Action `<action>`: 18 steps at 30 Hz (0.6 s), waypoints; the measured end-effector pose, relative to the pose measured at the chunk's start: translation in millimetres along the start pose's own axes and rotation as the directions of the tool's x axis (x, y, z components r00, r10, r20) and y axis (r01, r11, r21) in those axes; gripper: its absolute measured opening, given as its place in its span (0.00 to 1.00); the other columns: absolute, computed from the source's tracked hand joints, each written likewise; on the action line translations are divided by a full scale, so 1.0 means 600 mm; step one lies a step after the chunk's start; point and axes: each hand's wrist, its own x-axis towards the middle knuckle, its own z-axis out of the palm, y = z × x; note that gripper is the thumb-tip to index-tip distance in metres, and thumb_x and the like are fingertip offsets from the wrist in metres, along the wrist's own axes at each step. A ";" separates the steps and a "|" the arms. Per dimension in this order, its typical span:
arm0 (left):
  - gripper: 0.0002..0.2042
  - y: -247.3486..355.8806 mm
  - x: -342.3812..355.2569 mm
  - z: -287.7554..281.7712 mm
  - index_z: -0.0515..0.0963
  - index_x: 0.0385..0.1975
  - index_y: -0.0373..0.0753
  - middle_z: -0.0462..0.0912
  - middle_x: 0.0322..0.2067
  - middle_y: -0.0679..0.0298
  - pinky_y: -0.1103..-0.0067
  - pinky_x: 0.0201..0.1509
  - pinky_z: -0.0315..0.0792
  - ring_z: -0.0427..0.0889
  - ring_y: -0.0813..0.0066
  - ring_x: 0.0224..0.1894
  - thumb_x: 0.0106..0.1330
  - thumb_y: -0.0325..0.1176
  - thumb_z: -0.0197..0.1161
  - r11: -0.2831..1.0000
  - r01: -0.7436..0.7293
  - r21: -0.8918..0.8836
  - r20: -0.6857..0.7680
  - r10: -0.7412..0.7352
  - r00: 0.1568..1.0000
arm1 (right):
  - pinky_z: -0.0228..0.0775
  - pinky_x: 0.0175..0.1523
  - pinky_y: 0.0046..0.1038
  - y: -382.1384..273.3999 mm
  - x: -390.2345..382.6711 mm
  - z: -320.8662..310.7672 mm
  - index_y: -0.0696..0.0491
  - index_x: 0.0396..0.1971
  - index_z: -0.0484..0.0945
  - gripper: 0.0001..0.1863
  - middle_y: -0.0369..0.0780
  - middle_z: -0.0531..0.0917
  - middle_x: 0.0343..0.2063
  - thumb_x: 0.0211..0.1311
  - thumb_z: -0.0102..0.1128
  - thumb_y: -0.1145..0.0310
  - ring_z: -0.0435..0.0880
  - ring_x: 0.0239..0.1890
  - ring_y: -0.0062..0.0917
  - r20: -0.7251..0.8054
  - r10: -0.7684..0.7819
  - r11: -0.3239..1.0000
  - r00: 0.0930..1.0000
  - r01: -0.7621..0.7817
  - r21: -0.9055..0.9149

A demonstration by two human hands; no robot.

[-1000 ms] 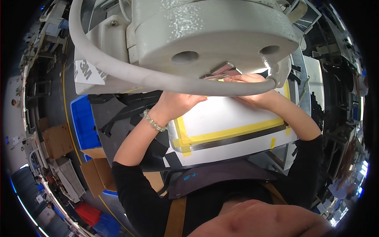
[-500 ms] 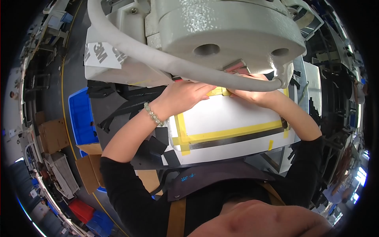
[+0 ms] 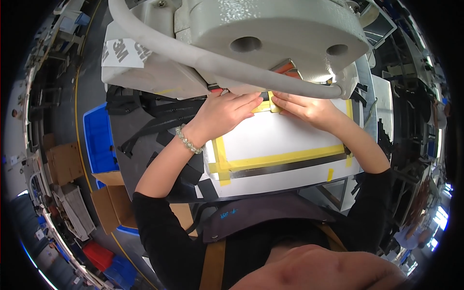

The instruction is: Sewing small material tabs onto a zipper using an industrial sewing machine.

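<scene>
My left hand (image 3: pixel 224 116), with a beaded bracelet (image 3: pixel 187 140) at the wrist, reaches in under the head of a large grey-white sewing machine (image 3: pixel 275 41). Its fingers lie close together, tips at a small black piece (image 3: pixel 265 96) framed by yellow guides (image 3: pixel 263 107). From the other side my right hand (image 3: pixel 309 111) meets the piece, fingertips bunched at its right edge. Both hands rest over a white work surface (image 3: pixel 278 137) bordered with yellow tape (image 3: pixel 287 158). The machine head and its thick grey tube hide what lies beyond the fingertips.
Black straps (image 3: pixel 164 118) lie heaped left of the hands. A blue bin (image 3: pixel 99 140) and an opened cardboard box (image 3: pixel 113 208) stand left of the table. A metal rail (image 3: pixel 369 116) runs along the right side.
My right hand has shifted slightly, and the black piece now shows between my fingertips. My left elbow has drawn inward. The machine appears slightly higher in view.
</scene>
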 end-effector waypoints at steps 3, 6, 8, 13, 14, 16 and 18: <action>0.14 0.005 0.001 0.000 0.79 0.41 0.39 0.81 0.44 0.69 0.78 0.40 0.75 0.80 0.76 0.41 0.55 0.34 0.66 0.996 -0.046 0.074 -0.045 0.049 0.998 | 0.77 0.36 0.22 -0.008 0.000 -0.008 0.53 0.41 0.80 0.17 0.34 0.82 0.44 0.49 0.66 0.68 0.81 0.44 0.20 -0.002 0.039 0.999 0.999 -0.040 -0.004; 0.16 0.007 -0.005 0.006 0.81 0.41 0.38 0.83 0.43 0.63 0.72 0.54 0.68 0.79 0.71 0.50 0.51 0.33 0.69 0.998 -0.023 0.064 -0.046 0.026 0.999 | 0.74 0.43 0.26 -0.018 -0.016 -0.040 0.55 0.39 0.80 0.17 0.35 0.82 0.40 0.47 0.68 0.67 0.80 0.42 0.26 -0.024 0.147 0.988 0.989 -0.148 -0.050; 0.13 0.007 -0.011 0.001 0.82 0.38 0.37 0.84 0.41 0.60 0.75 0.49 0.71 0.81 0.70 0.46 0.51 0.31 0.69 0.987 -0.058 0.151 -0.079 0.070 0.994 | 0.71 0.43 0.28 -0.029 -0.033 -0.073 0.54 0.37 0.80 0.17 0.35 0.81 0.37 0.45 0.69 0.67 0.80 0.39 0.28 -0.023 0.265 0.960 0.964 -0.266 -0.086; 0.08 0.015 -0.005 0.004 0.80 0.31 0.37 0.82 0.35 0.64 0.80 0.38 0.72 0.80 0.75 0.39 0.54 0.32 0.67 0.970 -0.162 0.180 -0.117 0.184 0.976 | 0.66 0.38 0.30 -0.062 -0.110 -0.111 0.54 0.31 0.79 0.14 0.37 0.77 0.29 0.43 0.71 0.68 0.76 0.32 0.31 -0.006 0.548 0.833 0.836 -0.547 -0.081; 0.07 0.017 -0.002 0.003 0.79 0.28 0.36 0.80 0.32 0.67 0.82 0.35 0.71 0.78 0.78 0.35 0.55 0.32 0.66 0.961 -0.196 0.194 -0.142 0.225 0.964 | 0.66 0.38 0.30 -0.070 -0.110 -0.106 0.54 0.31 0.79 0.14 0.37 0.77 0.29 0.43 0.71 0.68 0.76 0.32 0.31 -0.008 0.548 0.833 0.836 -0.547 -0.080; 0.07 0.018 0.001 0.005 0.78 0.27 0.37 0.79 0.30 0.68 0.82 0.33 0.69 0.77 0.79 0.33 0.54 0.32 0.66 0.958 -0.209 0.196 -0.135 0.238 0.962 | 0.66 0.37 0.30 -0.086 -0.108 -0.103 0.54 0.28 0.77 0.13 0.37 0.77 0.27 0.42 0.72 0.67 0.76 0.32 0.31 0.044 0.511 0.859 0.858 -0.512 -0.001; 0.07 0.017 -0.001 0.005 0.78 0.27 0.37 0.78 0.28 0.69 0.83 0.31 0.68 0.75 0.80 0.31 0.54 0.33 0.66 0.955 -0.214 0.205 -0.125 0.242 0.962 | 0.66 0.37 0.32 -0.095 -0.121 -0.112 0.54 0.26 0.75 0.13 0.38 0.76 0.26 0.45 0.71 0.65 0.76 0.32 0.33 0.042 0.628 0.776 0.777 -0.622 -0.106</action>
